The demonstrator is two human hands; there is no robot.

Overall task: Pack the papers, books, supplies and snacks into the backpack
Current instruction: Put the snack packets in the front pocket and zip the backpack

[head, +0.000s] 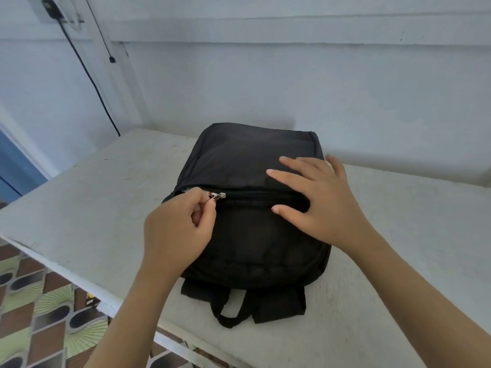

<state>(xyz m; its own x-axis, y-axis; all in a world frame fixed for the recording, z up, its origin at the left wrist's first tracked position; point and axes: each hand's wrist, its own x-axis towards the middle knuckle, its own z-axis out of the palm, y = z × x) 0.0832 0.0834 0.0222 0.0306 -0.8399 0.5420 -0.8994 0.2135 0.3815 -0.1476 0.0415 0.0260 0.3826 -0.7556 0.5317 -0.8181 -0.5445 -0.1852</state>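
Observation:
A black backpack (247, 243) lies flat on the white table (106, 197), its straps and carry loop toward me. My left hand (175, 229) pinches the silver zipper pull (218, 196) at the left end of the front pocket zip. The zip line runs shut from the pull to the right. A sliver of something white shows at the zip's left end. My right hand (321, 200) lies flat with spread fingers on the right side of the bag, pressing it down. No papers, books, supplies or snacks are in view.
The table stands against a pale wall (292, 88). A black cable (87, 73) hangs down the wall at the left. Patterned floor tiles (39, 309) show beyond the table's left front edge.

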